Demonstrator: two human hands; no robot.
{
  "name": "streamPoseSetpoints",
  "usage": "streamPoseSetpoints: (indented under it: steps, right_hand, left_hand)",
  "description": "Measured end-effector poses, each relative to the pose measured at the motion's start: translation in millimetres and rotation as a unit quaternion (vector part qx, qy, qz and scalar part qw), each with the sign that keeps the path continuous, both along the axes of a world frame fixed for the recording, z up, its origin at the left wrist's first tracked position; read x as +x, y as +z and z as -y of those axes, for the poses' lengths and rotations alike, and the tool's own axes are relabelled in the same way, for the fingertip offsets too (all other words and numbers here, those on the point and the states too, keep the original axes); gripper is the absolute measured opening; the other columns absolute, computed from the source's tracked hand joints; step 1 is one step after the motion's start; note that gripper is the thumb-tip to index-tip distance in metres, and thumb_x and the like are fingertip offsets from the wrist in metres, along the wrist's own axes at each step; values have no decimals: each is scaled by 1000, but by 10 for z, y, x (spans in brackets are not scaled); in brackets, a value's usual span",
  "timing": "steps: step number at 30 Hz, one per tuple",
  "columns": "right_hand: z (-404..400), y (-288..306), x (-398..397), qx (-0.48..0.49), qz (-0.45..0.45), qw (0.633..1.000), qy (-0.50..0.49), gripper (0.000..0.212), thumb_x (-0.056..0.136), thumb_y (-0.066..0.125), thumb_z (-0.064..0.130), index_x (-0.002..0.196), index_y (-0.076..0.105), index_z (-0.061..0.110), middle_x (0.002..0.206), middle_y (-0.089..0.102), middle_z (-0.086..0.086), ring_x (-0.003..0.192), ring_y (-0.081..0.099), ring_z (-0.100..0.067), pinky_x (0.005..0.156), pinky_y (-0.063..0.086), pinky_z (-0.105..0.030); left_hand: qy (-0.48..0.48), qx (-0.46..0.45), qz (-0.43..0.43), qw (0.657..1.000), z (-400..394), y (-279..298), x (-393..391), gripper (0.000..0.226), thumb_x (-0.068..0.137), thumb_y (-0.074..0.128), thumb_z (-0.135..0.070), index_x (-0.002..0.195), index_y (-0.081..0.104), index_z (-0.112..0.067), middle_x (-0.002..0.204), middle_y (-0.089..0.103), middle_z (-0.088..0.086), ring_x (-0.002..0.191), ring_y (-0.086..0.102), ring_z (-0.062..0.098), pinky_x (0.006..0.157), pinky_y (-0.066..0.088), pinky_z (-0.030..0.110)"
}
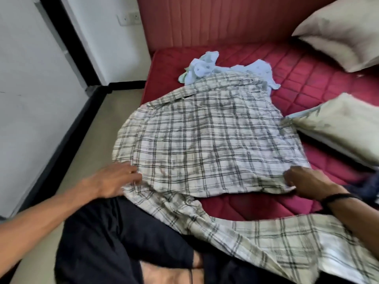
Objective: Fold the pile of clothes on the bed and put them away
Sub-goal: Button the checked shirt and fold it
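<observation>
A plaid shirt [207,144] lies spread flat on the red bed [297,83], its collar end toward the headboard [215,19] and one sleeve trailing off the near edge over the person's lap. The left hand [117,179] pinches the shirt's near left edge with curled fingers; the right hand [303,179] grips the near right corner the same way. A crumpled pale blue garment [205,68] sits just beyond the shirt, partly under it. Two pillows [338,27] lie to the right.

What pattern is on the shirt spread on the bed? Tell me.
Plaid shirt: dark grey check lines on off-white, clearest in the head view.
</observation>
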State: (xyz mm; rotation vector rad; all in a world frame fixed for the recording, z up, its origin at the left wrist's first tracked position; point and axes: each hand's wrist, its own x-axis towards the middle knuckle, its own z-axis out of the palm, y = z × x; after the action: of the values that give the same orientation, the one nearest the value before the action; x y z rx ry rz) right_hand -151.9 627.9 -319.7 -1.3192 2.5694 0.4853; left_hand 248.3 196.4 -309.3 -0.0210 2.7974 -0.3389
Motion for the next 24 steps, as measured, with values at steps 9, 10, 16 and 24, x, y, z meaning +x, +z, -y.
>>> streamPoseSetpoints:
  steps: [9, 10, 16, 24]
  right_hand:
    - [-20, 55, 85, 6, -59, 992, -109, 22, 98, 50, 9, 115, 63, 11, 117, 67, -14, 109, 69, -37, 80, 53, -40]
    - [-8, 43, 113, 23, -58, 993, -98, 24, 98, 49, 10, 118, 63, 14, 120, 66, -10, 113, 68, -33, 84, 54, -40]
    - [-76, -30, 157, 87, -60, 994, -23, 34, 106, 39, 22, 138, 47, 30, 136, 53, 3, 129, 56, -20, 93, 50, -34]
    - [-5, 246, -158, 37, 8, 999, -29, 11, 94, 61, 27, 95, 64, 37, 110, 66, 10, 110, 67, -18, 84, 52, -31]
  left_hand:
    - [81, 24, 144, 986, 170, 137, -26, 38, 85, 56, -10, 117, 69, -26, 117, 64, -7, 113, 59, 17, 95, 44, 27]
    - [88, 9, 151, 984, 133, 146, -29, 35, 87, 56, -11, 116, 69, -26, 117, 65, -7, 112, 60, 17, 95, 46, 29]
    - [54, 59, 89, 993, -67, 64, -17, 28, 94, 67, -34, 121, 63, -33, 119, 61, -15, 113, 53, 7, 97, 44, 28]
    - [211, 240, -126, 939, 178, 52, 120, 33, 90, 73, -19, 86, 64, -51, 95, 70, -29, 93, 63, -7, 86, 49, 16]
